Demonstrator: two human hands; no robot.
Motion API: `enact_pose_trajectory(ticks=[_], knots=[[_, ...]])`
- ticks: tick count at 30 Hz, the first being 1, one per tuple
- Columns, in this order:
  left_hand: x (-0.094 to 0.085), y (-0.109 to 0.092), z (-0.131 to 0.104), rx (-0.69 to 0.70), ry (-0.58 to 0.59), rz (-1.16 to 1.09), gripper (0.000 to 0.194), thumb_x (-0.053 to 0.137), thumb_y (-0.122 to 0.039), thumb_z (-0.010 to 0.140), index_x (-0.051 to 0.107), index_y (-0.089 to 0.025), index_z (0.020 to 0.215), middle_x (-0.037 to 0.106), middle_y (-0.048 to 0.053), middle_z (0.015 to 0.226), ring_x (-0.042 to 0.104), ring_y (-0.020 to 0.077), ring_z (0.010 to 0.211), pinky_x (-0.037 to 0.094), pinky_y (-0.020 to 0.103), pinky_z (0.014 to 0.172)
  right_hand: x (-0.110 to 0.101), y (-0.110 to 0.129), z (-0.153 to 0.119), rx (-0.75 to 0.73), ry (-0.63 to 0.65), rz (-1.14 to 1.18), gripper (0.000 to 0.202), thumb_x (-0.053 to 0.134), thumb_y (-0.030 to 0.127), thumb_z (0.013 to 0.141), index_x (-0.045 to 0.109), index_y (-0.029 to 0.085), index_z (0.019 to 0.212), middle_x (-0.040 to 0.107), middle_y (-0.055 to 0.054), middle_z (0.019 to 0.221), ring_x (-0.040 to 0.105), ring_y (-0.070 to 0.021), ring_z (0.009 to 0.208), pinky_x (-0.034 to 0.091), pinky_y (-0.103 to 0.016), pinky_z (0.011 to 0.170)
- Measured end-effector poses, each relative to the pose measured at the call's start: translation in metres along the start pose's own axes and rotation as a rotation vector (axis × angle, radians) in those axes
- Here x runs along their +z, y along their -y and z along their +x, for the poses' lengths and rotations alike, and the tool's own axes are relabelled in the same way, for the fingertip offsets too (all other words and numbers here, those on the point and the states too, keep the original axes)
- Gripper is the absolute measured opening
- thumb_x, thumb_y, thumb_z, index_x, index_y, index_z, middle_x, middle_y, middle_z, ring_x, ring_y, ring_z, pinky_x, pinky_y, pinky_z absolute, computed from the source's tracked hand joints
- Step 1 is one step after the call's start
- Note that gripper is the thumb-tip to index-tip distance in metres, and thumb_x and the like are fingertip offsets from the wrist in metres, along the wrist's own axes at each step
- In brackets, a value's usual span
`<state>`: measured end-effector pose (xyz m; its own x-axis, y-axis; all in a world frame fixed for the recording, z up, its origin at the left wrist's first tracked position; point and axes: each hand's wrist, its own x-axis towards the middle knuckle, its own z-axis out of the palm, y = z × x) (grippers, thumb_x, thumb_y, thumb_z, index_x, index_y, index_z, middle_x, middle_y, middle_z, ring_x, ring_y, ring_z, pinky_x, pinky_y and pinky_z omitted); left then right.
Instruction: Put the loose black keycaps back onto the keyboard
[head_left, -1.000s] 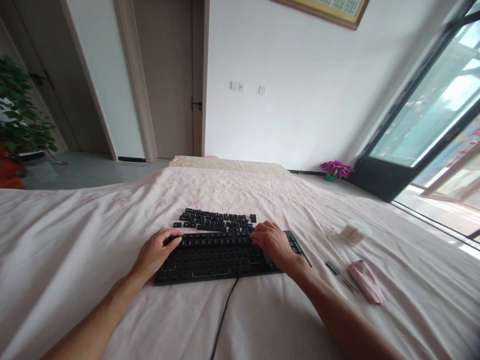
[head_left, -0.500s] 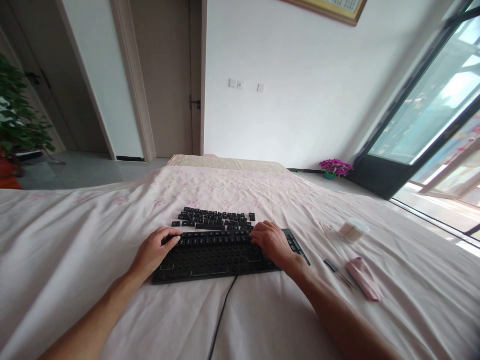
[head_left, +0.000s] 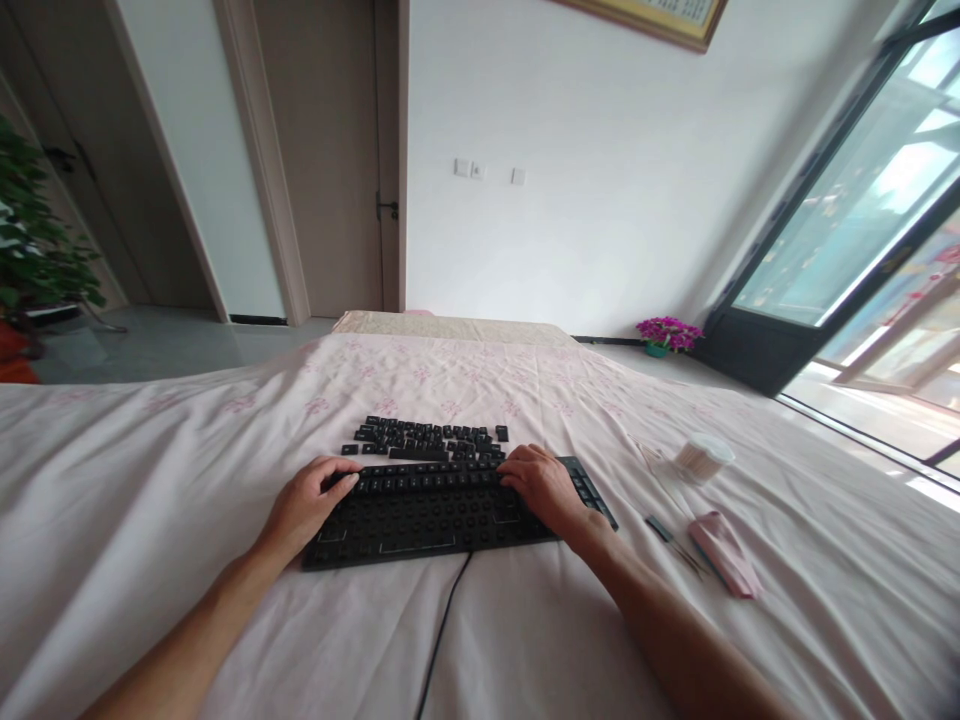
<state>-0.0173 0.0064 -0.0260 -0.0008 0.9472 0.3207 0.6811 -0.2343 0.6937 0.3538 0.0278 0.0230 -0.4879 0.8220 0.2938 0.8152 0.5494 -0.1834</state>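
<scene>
A black keyboard (head_left: 424, 515) lies across the cloth, its far rows bearing keycaps and its near area stripped to bare stems. At its far left corner, my left hand (head_left: 309, 497) grips the edge between thumb and fingers. My right hand (head_left: 543, 486) rests over the right part, fingers bent and closed, with the fingertips down at the right end of the capped rows. Whatever they hold there is too small to make out. Just beyond the far edge lies a cluster of loose black keycaps (head_left: 418, 454), including a long one.
A clear tub of cotton swabs (head_left: 705, 458) stands on the right. Nearer lie a folded pink cloth (head_left: 724, 553), a small dark flat piece (head_left: 658, 528) and thin sticks (head_left: 688, 560). The keyboard's cable (head_left: 444, 630) runs toward me over the wrinkled bedspread (head_left: 352, 650).
The view has shifted slightly. Both hands stay in nearly the same place on the keyboard, and the loose keycaps look unchanged.
</scene>
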Motion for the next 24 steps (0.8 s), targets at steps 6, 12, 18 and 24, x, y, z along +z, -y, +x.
enact_pose_trajectory(ticks=[6, 12, 18, 24], knots=[[0.000, 0.001, 0.000, -0.006, 0.003, -0.007, 0.029, 0.050, -0.044, 0.084, 0.066, -0.024, 0.096, 0.067, 0.002, 0.106, 0.060, 0.0211, 0.102, 0.044, 0.031, 0.093, -0.007, 0.009, 0.001, -0.043, 0.039, -0.091, 0.020, 0.051, 0.025, 0.092, 0.071, 0.023, 0.095, 0.064, -0.004, 0.096, 0.054, -0.0174, 0.091, 0.041, -0.028, 0.082], [0.002, 0.004, 0.000, -0.005, 0.007, -0.014, 0.029, 0.050, -0.045, 0.084, 0.066, -0.024, 0.097, 0.066, 0.002, 0.106, 0.060, 0.0212, 0.102, 0.043, 0.031, 0.093, -0.004, 0.008, 0.000, 0.000, 0.055, -0.093, 0.021, 0.050, 0.027, 0.093, 0.072, 0.023, 0.092, 0.063, -0.004, 0.093, 0.054, -0.0167, 0.089, 0.041, -0.027, 0.079], [0.001, 0.003, 0.001, -0.002, 0.008, -0.010, 0.028, 0.050, -0.044, 0.084, 0.066, -0.024, 0.097, 0.066, 0.002, 0.106, 0.060, 0.0214, 0.103, 0.043, 0.032, 0.094, -0.001, 0.006, -0.002, 0.027, 0.020, -0.058, 0.022, 0.050, 0.029, 0.093, 0.071, 0.025, 0.096, 0.063, -0.003, 0.093, 0.055, -0.0161, 0.089, 0.040, -0.026, 0.080], [0.002, 0.004, 0.000, -0.011, -0.009, -0.012, 0.030, 0.051, -0.045, 0.083, 0.067, -0.023, 0.095, 0.068, 0.002, 0.105, 0.062, 0.0217, 0.101, 0.045, 0.031, 0.091, -0.004, 0.016, -0.001, 0.002, 0.077, -0.224, 0.021, 0.051, 0.030, 0.093, 0.070, 0.024, 0.088, 0.061, -0.004, 0.090, 0.051, -0.0175, 0.088, 0.035, -0.029, 0.077]])
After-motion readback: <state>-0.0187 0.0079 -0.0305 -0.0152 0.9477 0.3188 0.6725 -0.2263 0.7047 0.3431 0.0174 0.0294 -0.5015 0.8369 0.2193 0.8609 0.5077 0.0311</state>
